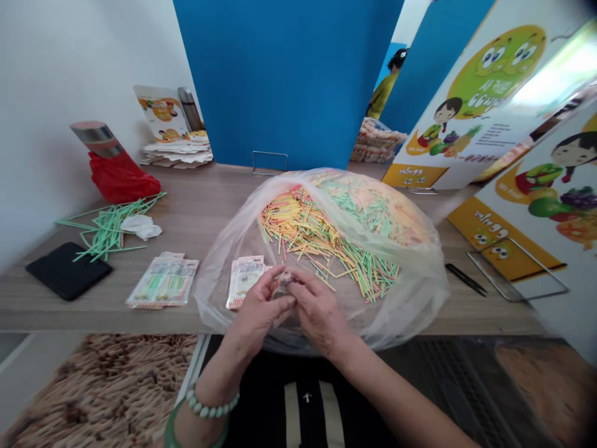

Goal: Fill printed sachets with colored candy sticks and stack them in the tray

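Note:
My left hand (259,308) and my right hand (317,311) meet at the near rim of a big clear plastic bag (420,274), fingers pinched together on a small printed packet (283,283) held between them. The bag lies open on the wooden table (205,211) and holds a heap of thin coloured sticks (326,230) in yellow, orange, pink and green. Inside the bag, just left of my left hand, rests a small stack of printed packets (243,280). A bead bracelet and a green bangle show on my left wrist.
Filled packets (163,281) lie left of the bag, with loose green sticks (109,227), a white tissue, a black pad (68,269), a red pouch and a flask behind. Black tweezers (465,279) and a wire stand (517,269) sit on the right. Printed boards stand right; another person sits beyond the blue partition.

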{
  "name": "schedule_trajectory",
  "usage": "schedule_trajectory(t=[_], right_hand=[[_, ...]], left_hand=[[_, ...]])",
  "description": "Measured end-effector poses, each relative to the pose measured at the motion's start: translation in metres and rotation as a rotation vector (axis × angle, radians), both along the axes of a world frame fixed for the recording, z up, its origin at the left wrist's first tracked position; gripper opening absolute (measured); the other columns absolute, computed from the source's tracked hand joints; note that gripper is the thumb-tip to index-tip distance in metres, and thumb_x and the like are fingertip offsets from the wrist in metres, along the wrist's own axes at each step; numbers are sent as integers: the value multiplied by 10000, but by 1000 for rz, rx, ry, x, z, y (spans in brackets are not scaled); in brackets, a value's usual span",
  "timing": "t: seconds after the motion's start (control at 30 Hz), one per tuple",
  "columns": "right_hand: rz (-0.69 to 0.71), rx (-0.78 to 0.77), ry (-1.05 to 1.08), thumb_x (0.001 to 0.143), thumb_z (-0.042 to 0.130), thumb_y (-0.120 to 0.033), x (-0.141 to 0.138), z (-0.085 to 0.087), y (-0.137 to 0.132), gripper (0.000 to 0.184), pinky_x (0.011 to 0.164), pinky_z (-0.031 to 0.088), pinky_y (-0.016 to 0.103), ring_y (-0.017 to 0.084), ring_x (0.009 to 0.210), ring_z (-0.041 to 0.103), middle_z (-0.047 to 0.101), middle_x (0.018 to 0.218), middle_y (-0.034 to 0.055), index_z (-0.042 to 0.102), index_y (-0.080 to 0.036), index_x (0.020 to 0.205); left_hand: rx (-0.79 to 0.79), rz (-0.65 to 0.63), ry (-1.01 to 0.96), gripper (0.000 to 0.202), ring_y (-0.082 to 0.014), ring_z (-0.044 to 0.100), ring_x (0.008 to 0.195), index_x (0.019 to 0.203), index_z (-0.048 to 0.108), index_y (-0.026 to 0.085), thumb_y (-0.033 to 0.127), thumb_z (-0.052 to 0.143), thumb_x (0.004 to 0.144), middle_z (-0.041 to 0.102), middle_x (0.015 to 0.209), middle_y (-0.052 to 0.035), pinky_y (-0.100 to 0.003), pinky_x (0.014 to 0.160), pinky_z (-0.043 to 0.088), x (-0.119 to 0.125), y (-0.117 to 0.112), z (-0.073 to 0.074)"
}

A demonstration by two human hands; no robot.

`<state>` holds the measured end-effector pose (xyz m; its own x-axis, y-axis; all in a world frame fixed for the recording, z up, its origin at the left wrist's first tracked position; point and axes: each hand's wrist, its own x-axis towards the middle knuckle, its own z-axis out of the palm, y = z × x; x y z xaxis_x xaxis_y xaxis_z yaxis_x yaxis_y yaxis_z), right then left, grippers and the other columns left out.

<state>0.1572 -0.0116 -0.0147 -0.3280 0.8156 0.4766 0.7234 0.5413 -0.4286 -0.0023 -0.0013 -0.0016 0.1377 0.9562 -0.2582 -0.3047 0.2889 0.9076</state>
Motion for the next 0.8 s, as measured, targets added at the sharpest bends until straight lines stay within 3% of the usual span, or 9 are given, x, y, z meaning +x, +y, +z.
schedule_trajectory(t=[0.1, 0.17, 0.27, 0.33, 0.43, 0.53, 0.63, 0.8], right_hand=[[-23, -73, -119, 904, 419, -70, 41, 6, -3, 359, 935, 467, 352, 223, 1104, 580, 663, 1197, 113, 674, -193, 1125], [23, -218, -328, 853, 449, -24, 62, 8, -1, 317, 859, 450, 334, 215, 974, 584, 700, 989, 75, 701, -204, 920], [111, -359, -595, 836, 517, -38, 72, 9, 10, 234, 824, 400, 328, 208, 911, 555, 691, 907, 53, 683, -203, 827], [140, -336, -665, 853, 543, -78, 66, 8, 23, 187, 832, 372, 343, 213, 913, 544, 691, 939, 54, 680, -205, 845], [152, -270, -667, 856, 542, -85, 49, 9, 50, 199, 847, 355, 356, 223, 931, 544, 696, 956, 48, 686, -222, 870], [31, -236, -590, 852, 500, -49, 39, 14, 74, 332, 869, 368, 361, 234, 980, 559, 703, 1050, 53, 695, -248, 1033], [-37, -202, -470, 863, 458, -42, 32, 19, 75, 399, 884, 395, 361, 236, 994, 570, 699, 1096, 76, 671, -228, 1145], [283, -317, -337, 824, 472, -46, 16, 12, 46, 270, 753, 447, 302, 189, 813, 593, 682, 863, 54, 701, -187, 854]], left_hand=[[35, 2, 211, 327, -178, 611, 645, 1078, 681, 201, 356, 671, 789, 716, 849, -46, -310, 634, 485, 8, -2, -10], [277, -123, 427, 162, -201, 621, 736, 911, 722, 211, 253, 595, 821, 717, 841, -49, -335, 714, 471, 11, -4, -16], [660, -390, 634, 231, -232, 614, 952, 813, 731, 221, 83, 553, 765, 737, 1001, -60, -369, 869, 416, 16, -8, -25], [774, -533, 714, 247, -234, 606, 960, 786, 723, 215, 41, 556, 734, 740, 991, -55, -374, 879, 382, 19, -9, -31], [841, -644, 761, 205, -213, 603, 903, 741, 703, 203, 33, 591, 710, 725, 859, -32, -354, 859, 355, 19, -8, -37], [865, -700, 743, 183, -163, 576, 759, 702, 687, 197, 37, 601, 721, 680, 728, 1, -333, 828, 351, 15, -6, -38], [856, -694, 732, 201, -176, 579, 784, 673, 689, 204, 28, 601, 712, 681, 698, 6, -337, 822, 349, 13, -5, -36], [792, -687, 594, 230, -173, 617, 772, 689, 727, 200, 16, 589, 691, 715, 707, 0, -329, 829, 386, 11, -4, -38]])
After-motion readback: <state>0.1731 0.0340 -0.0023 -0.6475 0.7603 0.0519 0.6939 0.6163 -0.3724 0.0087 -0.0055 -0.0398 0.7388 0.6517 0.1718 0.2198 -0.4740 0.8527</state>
